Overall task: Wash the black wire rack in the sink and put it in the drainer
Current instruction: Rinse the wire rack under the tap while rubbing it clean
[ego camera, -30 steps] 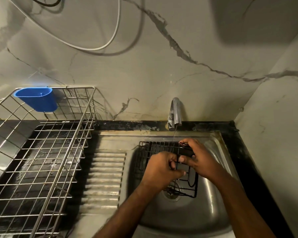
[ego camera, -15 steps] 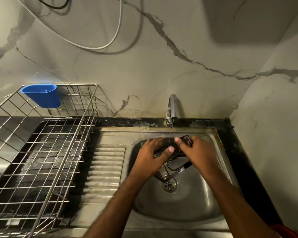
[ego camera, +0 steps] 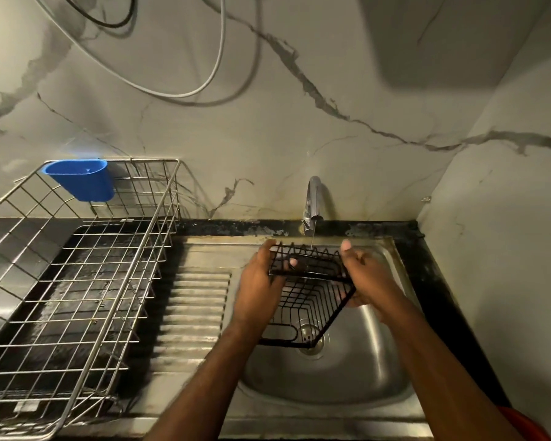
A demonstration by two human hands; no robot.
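The black wire rack (ego camera: pixel 309 296) is held tilted over the steel sink (ego camera: pixel 331 377), its upper edge under a thin stream from the tap (ego camera: pixel 312 200). My left hand (ego camera: pixel 261 281) grips the rack's left side, with fingers curled through the wires. My right hand (ego camera: pixel 363 278) holds the right side, thumb raised above the top edge. The rack's lower corner hangs above the drain (ego camera: pixel 310 340). The metal wire drainer (ego camera: pixel 77 281) stands to the left on the counter.
A blue plastic cup (ego camera: pixel 83 179) hangs on the drainer's back rim. A ribbed draining board (ego camera: pixel 191 313) lies between drainer and basin. Marble walls close in behind and to the right. Cables (ego camera: pixel 172 90) loop across the wall above.
The rack has been turned and lifted from lying bunched under my hands to a tilted, spread-out hold beneath the tap. Both hands shifted to its outer sides.
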